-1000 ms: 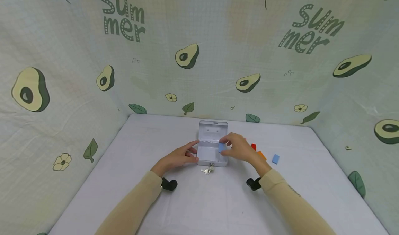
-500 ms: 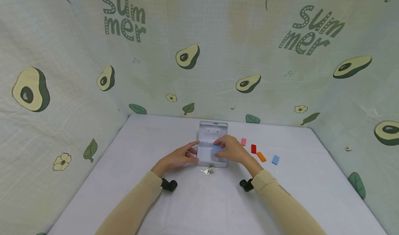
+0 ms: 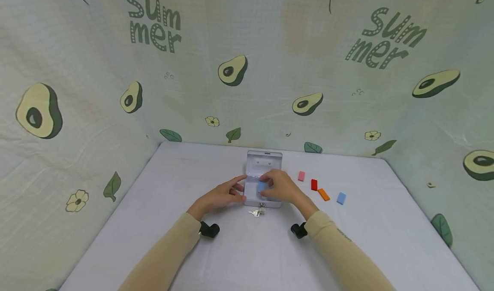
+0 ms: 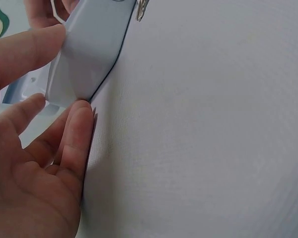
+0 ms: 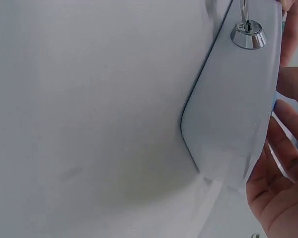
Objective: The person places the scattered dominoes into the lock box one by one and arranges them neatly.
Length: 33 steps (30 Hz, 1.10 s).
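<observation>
While your left hand (image 3: pixel 221 193), thumb and fingers apart, rests against the nine-o'clock side of a pale-grey rectangular metal box (image 3: pixel 252 203), your right hand (image 3: pixel 283 186) pinches a flat light-blue rectangular block (image 3: pixel 260 186) in or just over it.
Its grey lid (image 3: pixel 254 167) stands raised at twelve o'clock, silvery metal keys (image 3: pixel 255 213) at six; toward three lie a pink block (image 3: pixel 301 176), red block (image 3: pixel 314 185), orange block (image 3: pixel 323 194) and second blue block (image 3: pixel 341 198).

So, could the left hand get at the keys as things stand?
Probably yes: the left hand touches the cash box at its left side, the keys are at its front, and nothing shows in between.
</observation>
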Motion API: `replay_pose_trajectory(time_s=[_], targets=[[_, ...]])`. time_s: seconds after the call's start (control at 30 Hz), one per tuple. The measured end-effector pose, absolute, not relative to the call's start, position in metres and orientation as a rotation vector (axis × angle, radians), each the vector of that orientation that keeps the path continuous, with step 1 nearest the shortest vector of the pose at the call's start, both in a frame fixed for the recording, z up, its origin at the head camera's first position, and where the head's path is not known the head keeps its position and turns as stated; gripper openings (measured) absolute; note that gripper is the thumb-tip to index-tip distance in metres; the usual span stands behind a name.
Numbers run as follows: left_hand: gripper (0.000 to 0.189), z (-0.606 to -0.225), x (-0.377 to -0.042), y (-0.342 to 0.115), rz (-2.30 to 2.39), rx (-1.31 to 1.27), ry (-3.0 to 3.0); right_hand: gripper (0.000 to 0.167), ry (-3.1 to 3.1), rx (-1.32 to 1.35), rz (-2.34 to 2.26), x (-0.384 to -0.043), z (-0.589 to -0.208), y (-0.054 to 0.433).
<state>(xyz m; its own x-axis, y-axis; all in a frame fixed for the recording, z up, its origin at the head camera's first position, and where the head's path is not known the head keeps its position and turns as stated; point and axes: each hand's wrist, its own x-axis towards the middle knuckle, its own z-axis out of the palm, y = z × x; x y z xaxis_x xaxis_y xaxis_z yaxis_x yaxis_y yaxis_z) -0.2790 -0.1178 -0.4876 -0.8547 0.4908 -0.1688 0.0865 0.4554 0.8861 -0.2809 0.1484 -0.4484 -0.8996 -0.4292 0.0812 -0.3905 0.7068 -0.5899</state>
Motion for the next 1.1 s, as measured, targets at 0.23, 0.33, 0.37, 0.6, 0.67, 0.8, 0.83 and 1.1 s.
replay_pose_trajectory(time_s=[0.23, 0.33, 0.37, 0.6, 0.67, 0.8, 0.83, 1.1], targets=[[0.081, -0.487, -0.279, -0.117, 1.367, 0.476, 2.316, 0.037, 2.854, -0.707, -0.933, -0.285, -0.455, 0.145], [0.081, -0.487, -0.279, -0.117, 1.363, 0.479, 2.321, 0.037, 2.866, -0.73, -0.928, -0.287, -0.456, 0.142], [0.081, -0.487, -0.279, -0.117, 1.362, 0.477, 2.319, 0.037, 2.868, -0.734, -0.927, -0.287, -0.457, 0.141], [0.081, -0.488, -0.279, -0.117, 1.371, 0.486, 2.312, 0.039, 2.857, -0.722, -0.929, -0.286, -0.458, 0.134], [0.081, -0.489, -0.279, -0.117, 1.369, 0.486, 2.312, 0.039, 2.853, -0.719, -0.93, -0.286, -0.458, 0.132], [0.081, -0.488, -0.28, -0.117, 1.367, 0.494, 2.316, 0.04, 2.852, -0.722, -0.914, -0.286, -0.46, 0.129], [0.08, -0.488, -0.28, -0.117, 1.367, 0.496, 2.318, 0.04, 2.855, -0.726, -0.908, -0.286, -0.46, 0.129], [0.079, -0.489, -0.28, -0.117, 1.386, 0.493, 2.303, 0.038, 2.863, -0.738, -0.914, -0.287, -0.462, 0.124]])
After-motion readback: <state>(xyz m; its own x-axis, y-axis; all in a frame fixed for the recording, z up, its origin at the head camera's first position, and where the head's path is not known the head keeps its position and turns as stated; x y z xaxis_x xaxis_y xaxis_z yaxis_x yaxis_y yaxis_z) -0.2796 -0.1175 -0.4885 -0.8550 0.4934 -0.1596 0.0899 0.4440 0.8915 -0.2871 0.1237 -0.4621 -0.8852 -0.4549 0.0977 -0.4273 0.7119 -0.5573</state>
